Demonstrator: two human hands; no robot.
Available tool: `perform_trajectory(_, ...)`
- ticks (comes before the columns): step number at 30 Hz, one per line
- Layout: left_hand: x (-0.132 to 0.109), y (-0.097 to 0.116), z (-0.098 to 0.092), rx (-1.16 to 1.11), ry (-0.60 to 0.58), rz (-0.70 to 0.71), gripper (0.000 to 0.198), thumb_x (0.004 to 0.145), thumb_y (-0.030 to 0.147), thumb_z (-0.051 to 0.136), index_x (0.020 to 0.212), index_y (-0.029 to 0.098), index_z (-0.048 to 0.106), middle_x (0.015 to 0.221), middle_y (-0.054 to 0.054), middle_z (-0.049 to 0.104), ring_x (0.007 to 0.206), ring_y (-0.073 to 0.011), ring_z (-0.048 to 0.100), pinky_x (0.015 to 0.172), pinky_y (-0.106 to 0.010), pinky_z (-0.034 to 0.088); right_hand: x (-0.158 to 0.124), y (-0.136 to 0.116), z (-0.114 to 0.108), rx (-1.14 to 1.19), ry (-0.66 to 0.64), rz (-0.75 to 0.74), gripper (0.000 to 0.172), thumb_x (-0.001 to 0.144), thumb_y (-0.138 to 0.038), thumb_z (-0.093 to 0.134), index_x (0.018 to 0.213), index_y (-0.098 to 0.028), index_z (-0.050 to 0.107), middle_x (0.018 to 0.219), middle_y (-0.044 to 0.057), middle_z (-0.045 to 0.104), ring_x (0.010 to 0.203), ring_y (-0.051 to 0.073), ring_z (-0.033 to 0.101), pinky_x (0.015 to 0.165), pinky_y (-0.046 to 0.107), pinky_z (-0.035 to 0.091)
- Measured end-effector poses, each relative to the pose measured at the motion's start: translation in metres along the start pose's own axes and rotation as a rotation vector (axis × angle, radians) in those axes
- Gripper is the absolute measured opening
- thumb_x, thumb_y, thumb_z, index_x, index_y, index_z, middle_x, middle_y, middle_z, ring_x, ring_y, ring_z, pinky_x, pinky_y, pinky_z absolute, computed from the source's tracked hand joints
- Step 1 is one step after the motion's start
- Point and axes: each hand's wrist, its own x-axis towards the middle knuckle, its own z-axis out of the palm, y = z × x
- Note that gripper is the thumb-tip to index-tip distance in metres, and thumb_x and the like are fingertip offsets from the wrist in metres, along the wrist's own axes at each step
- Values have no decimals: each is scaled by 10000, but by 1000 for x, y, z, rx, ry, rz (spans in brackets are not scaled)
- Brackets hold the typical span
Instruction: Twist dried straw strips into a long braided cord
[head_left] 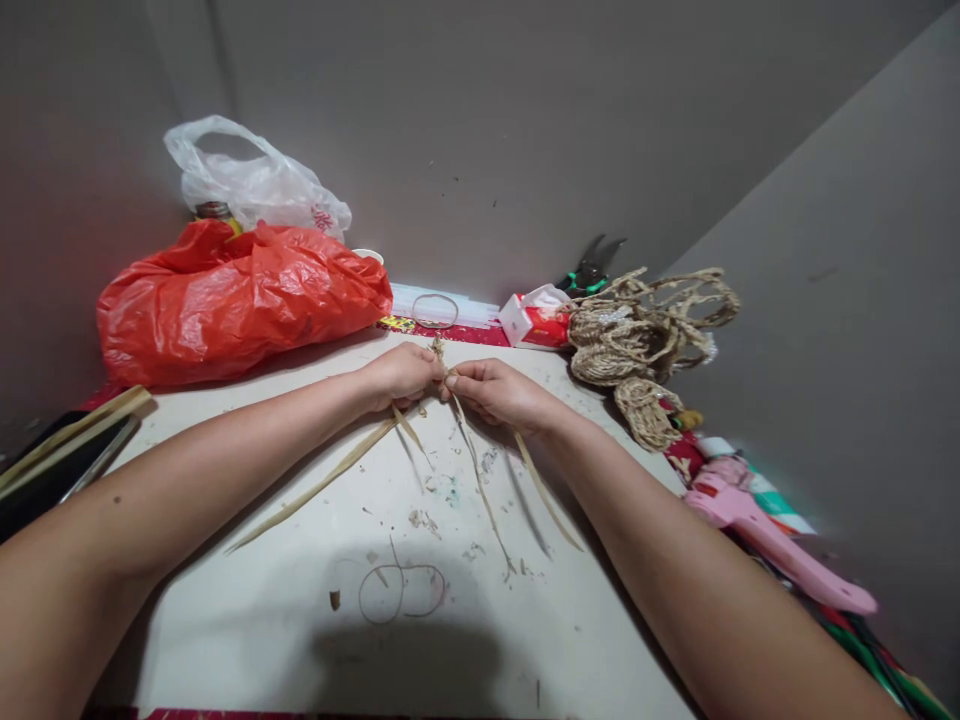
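Note:
Between both hands, over the far part of the white board, is a bundle of dry, straw-coloured plant strips (360,447) gathered into a knotted or braided top. My left hand (405,375) is closed, pinching the bundle from the left. From the right, my right hand (499,392) pinches it with thumb and forefinger, and the two hands almost touch. Several loose strip ends hang toward me, one long one to the left and others below the right hand. Fingers hide most of the knot, so its exact form cannot be made out.
A red plastic bag (240,295) lies at the far left under a white bag (255,180). At the back right are a tissue pack (544,318), pruning shears (592,270) and braided straw cords (637,335). A pink glue gun (780,545) lies right; a wire loop (382,590) lies nearer.

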Motion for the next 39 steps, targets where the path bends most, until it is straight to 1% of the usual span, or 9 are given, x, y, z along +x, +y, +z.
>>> perform_trajectory(5, 0, 1, 1, -15, 61, -16, 222, 786, 186, 496, 565, 159, 497, 307, 77, 248, 274, -43, 160, 358, -218, 97, -3, -6, -3, 98, -30, 91, 267, 798, -289, 517, 580, -176, 414, 430, -96, 241, 340, 28, 147, 317, 156, 115)
perform_trajectory(10, -2, 1, 0, -41, 45, -44, 216, 793, 174, 484, 579, 154, 514, 297, 79, 235, 274, -43, 144, 360, -219, 90, -5, -10, -9, 217, -71, 162, 145, 791, -257, 446, 708, -161, 517, 450, -101, 177, 365, 42, 95, 335, 157, 57)
perform_trajectory(15, -1, 1, -3, -87, 32, -45, 214, 790, 156, 480, 577, 157, 484, 315, 81, 233, 281, -38, 154, 361, -216, 85, -8, -3, -23, 133, -100, 135, 147, 756, -245, 510, 814, -137, 592, 534, -33, 463, 374, 37, 204, 336, 166, 122)
perform_trajectory(18, 1, 0, -4, -105, 19, -56, 188, 794, 166, 488, 606, 157, 496, 326, 85, 229, 286, -36, 151, 364, -212, 76, -9, 4, -36, 2, 41, 140, 188, 783, -235, 500, 891, -129, 613, 614, 9, 562, 385, 44, 267, 350, 176, 185)
perform_trajectory(22, 1, 1, -5, -133, 1, -73, 198, 800, 155, 477, 603, 153, 498, 329, 85, 223, 289, -32, 142, 367, -209, 75, -12, 1, -45, -115, 406, 31, 241, 816, -259, 498, 988, -135, 613, 523, -35, 444, 398, 60, 283, 359, 183, 193)
perform_trajectory(24, 0, 2, -5, -153, -3, -69, 195, 798, 141, 474, 604, 152, 498, 336, 88, 217, 290, -30, 139, 366, -209, 73, -15, -6, -42, -22, 428, -1, 248, 827, -279, 484, 981, -127, 607, 491, -61, 339, 392, 59, 239, 356, 187, 165)
perform_trajectory(26, -1, 2, -6, -169, -7, -67, 187, 794, 129, 472, 610, 153, 496, 341, 89, 215, 291, -30, 140, 365, -210, 70, -20, -15, -35, 120, 349, -10, 218, 822, -253, 477, 967, -128, 582, 497, -67, 323, 392, 55, 219, 357, 186, 153)
perform_trajectory(31, 0, 0, -6, -183, -16, -53, 168, 791, 138, 481, 624, 159, 482, 353, 89, 230, 295, -29, 154, 362, -206, 64, -24, -21, -10, 324, 180, -42, 163, 767, -169, 537, 910, -188, 462, 638, -13, 571, 426, 57, 358, 377, 164, 254)
perform_trajectory(39, 0, 0, -6, -199, -17, -38, 155, 784, 141, 500, 633, 167, 473, 360, 94, 229, 297, -29, 147, 358, -199, 62, -6, 0, 10, 374, 433, -32, 178, 684, -166, 633, 671, -172, 455, 589, 19, 613, 391, 54, 404, 339, 165, 283)
